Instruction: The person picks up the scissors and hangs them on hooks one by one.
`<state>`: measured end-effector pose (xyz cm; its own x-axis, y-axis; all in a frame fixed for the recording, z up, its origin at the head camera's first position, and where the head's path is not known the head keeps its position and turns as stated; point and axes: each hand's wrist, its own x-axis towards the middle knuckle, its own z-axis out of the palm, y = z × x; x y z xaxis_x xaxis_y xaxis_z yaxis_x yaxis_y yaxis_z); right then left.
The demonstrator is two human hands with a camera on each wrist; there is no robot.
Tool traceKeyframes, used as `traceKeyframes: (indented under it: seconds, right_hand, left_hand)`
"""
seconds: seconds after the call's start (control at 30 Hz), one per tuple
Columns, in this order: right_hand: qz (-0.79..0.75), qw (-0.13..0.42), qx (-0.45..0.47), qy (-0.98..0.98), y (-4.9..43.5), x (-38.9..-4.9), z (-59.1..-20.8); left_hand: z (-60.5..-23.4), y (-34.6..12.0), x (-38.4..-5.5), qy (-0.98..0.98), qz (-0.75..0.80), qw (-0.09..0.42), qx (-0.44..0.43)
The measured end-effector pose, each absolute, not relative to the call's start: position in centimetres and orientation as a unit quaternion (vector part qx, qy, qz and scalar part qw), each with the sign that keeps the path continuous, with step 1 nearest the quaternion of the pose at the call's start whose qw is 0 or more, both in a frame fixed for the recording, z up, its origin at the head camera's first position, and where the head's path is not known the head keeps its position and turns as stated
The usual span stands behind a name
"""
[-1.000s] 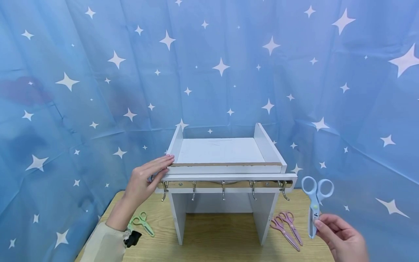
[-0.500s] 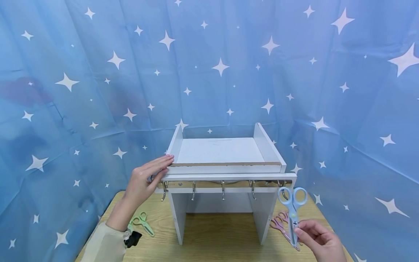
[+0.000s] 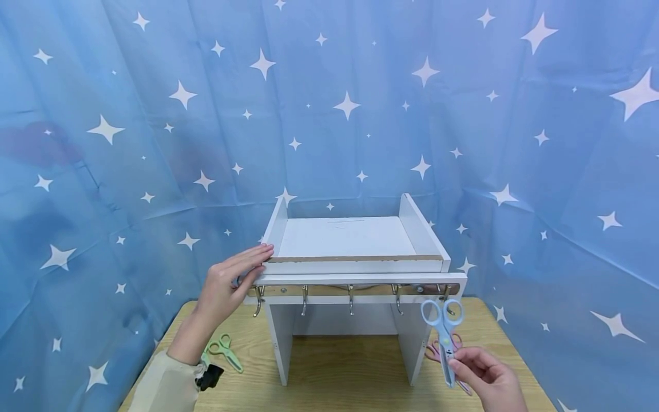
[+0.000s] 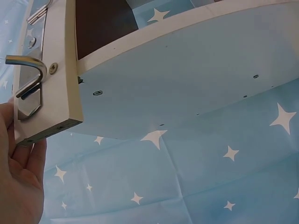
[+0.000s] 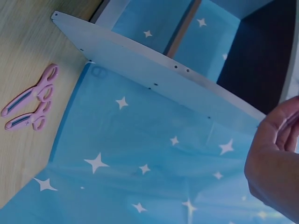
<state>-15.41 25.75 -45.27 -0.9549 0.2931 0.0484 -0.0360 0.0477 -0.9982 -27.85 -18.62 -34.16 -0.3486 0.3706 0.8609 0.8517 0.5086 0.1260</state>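
Pale blue scissors (image 3: 445, 341) hang upright, finger loops up, with my right hand (image 3: 488, 379) pinching them by the closed blades. Their loops overlap the rightmost metal hook (image 3: 444, 290) in the head view; I cannot tell whether they touch it. That hook belongs to a hook rail (image 3: 334, 290) along the front of a small white shelf (image 3: 355, 267). My left hand (image 3: 226, 284) grips the rail's left end, thumb and fingers on opposite faces of the board in the left wrist view. In the right wrist view the right hand (image 5: 275, 149) shows, but the blue scissors are hidden.
Two pink scissors (image 5: 32, 95) lie on the wooden table (image 3: 494, 355) right of the shelf, partly covered by the blue pair in the head view. Green scissors (image 3: 225, 352) lie on the left. A blue star-printed curtain (image 3: 329, 143) stands behind and at both sides.
My right hand has moved left with the blue scissors, from beyond the rail's right end to in front of the rightmost hook. The left hand has stayed on the rail.
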Motion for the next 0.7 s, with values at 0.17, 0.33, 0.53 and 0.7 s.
traceKeyframes:
  seconds: [0.17,0.33,0.53,0.7]
  right_hand:
    - [0.684,0.112,-0.097,-0.715,25.7,-15.7,-45.5]
    - [0.683,0.104,-0.102,-0.716,25.7,-15.9,-45.6]
    - [0.684,0.097,-0.105,-0.716,25.8,-16.0,-46.0]
    - [0.685,0.104,-0.097,-0.714,25.8,-16.2,-46.4]
  left_hand:
    - [-34.2,-18.6,-27.8,-0.769,-0.296,0.405,-0.396]
    - [-34.2,-18.6,-27.7,-0.769,-0.298,0.403,-0.396]
    - [-34.1,-18.5,-27.7,-0.77,-0.298,0.403,-0.395]
    - [-34.2,-18.5,-27.7,-0.769,-0.303,0.402,-0.394]
